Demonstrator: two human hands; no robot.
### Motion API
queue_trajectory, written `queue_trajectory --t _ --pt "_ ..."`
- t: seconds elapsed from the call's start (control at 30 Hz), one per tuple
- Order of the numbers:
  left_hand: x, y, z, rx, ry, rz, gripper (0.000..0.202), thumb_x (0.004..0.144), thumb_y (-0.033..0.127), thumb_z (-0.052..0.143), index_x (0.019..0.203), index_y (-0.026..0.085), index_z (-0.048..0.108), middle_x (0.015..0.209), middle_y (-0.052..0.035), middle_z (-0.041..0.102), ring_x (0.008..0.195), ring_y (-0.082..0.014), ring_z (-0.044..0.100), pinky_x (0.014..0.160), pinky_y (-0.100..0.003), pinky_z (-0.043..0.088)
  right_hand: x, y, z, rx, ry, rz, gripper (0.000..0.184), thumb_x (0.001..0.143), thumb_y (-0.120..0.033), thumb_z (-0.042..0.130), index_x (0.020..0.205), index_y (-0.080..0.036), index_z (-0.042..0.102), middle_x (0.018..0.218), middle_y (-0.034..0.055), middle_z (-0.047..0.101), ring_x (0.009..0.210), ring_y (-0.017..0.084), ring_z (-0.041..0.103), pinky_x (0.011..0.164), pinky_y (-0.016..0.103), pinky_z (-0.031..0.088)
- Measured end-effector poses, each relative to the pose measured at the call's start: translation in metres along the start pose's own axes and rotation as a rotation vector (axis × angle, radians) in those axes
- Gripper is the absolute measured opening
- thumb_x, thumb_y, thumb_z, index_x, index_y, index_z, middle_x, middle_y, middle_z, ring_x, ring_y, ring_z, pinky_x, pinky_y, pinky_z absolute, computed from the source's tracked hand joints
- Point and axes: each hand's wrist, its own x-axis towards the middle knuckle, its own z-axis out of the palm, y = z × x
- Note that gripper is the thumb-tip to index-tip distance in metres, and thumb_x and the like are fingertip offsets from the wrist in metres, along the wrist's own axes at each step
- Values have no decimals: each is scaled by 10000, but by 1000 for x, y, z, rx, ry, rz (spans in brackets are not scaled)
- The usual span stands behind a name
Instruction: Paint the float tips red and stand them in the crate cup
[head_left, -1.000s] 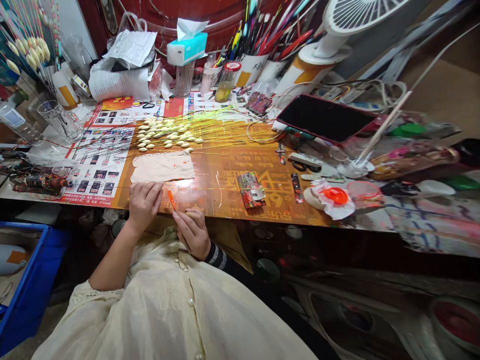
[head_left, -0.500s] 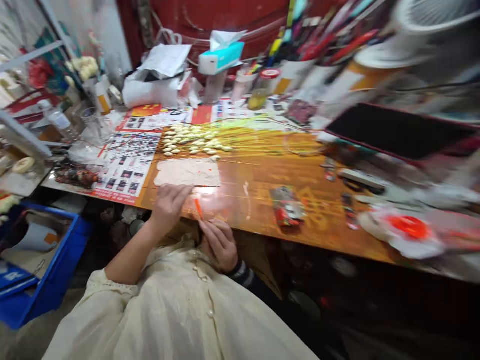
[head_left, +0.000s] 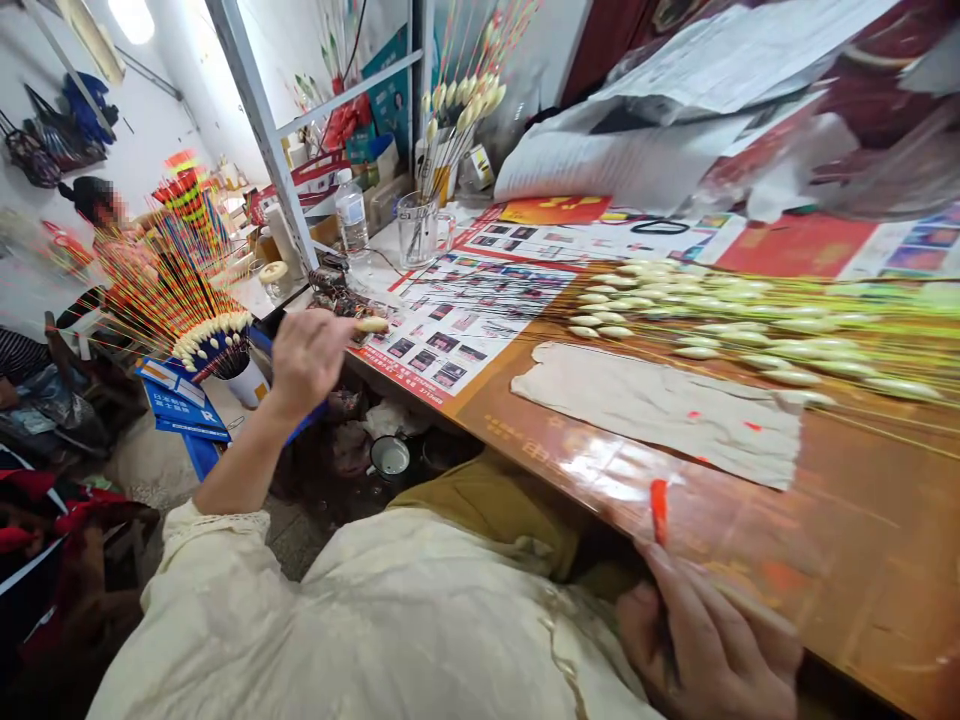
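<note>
My left hand (head_left: 307, 355) is raised off the table's left end, fingers pinched on a cream fishing float (head_left: 373, 325) on a thin stem. My right hand (head_left: 705, 640) rests at the table's near edge, closed round a brush with an orange tip (head_left: 659, 510). Just beyond the brush lies a stained beige cloth (head_left: 660, 405). Behind the cloth, a row of cream floats with yellow-green stems (head_left: 750, 320) lies flat on the orange table (head_left: 862, 530).
A bucket of floats with striped stems (head_left: 199, 330) stands on the floor at left, by blue boxes (head_left: 180, 410). A glass mug holding more floats (head_left: 420, 225), a water bottle (head_left: 350, 210) and stacked papers (head_left: 637, 160) sit at the back. Another person (head_left: 97, 205) sits far left.
The view has swung left. My left hand has lifted from the table edge and moved out leftwards with a cream float in its fingers. My right hand still holds the brush at the edge.
</note>
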Motion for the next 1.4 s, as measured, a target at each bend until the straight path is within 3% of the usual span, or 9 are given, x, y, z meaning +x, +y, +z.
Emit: queue_trajectory --t 0.1,0.2,0.3,0.4,0.53,0.73,1.0,1.23,1.4 --pt "-21 -66 -31 95 -17 -176 204 999 322 489 982 196 649 914 -44 662 894 -148 614 832 -289 470 1 0 1 -10 10 -12 606 771 -64 687 1361 -160 593 831 114 760 667 234 694 750 339 605" --pt "-45 -122 -59 264 36 -378 273 1004 388 466 940 174 624 897 -45 662 874 -147 646 826 -281 478 2 0 3 2 23 -9 594 760 -56 690 1341 -152 611 823 126 760 645 244 696 732 347 606" --pt "-72 -159 -76 295 28 -576 327 1027 425 387 1011 167 587 844 -12 651 747 -118 668 785 -263 491 4 -1 4 14 35 -29 566 773 -64 670 1332 -135 618 815 139 758 623 248 695 704 348 601" --pt "-96 -179 -79 300 -8 -682 354 1032 446 353 1049 164 567 833 -8 659 733 -119 683 777 -253 492 7 -1 5 8 32 -54 557 784 -72 652 1337 -130 613 802 140 757 596 243 689 670 339 591" --pt "-125 -189 -69 382 -99 -797 341 1023 450 373 1013 179 578 767 -1 670 731 -138 678 788 -254 478 12 -3 3 -9 38 -63 563 782 -66 654 1339 -137 612 788 137 755 586 250 687 645 338 578" --pt "-157 -187 -47 718 -474 -1012 359 1014 426 368 1047 184 632 919 -100 722 890 -238 682 791 -306 459 15 -6 1 -22 -1 -47 607 806 -83 662 1394 -196 562 776 92 755 600 234 693 667 324 580" --pt "-179 -189 -26 785 -588 -1119 417 1003 397 333 1074 148 659 945 -185 726 907 -300 689 767 -359 469 16 -6 -1 -23 -47 -12 648 807 -83 677 1422 -222 529 804 96 754 655 248 699 717 349 598" --pt "-197 -181 -19 783 -690 -1124 465 998 410 310 1028 119 672 946 -222 714 921 -321 687 765 -386 481 9 -8 -1 -3 -65 75 688 780 -53 695 1418 -251 530 853 94 758 723 242 712 800 360 606" --pt "-204 -163 -3 641 -776 -983 459 995 435 337 1006 143 691 932 -184 718 929 -304 683 801 -376 483 9 -4 -1 -6 -55 53 652 802 -86 683 1415 -253 535 840 60 751 725 209 704 816 323 601"
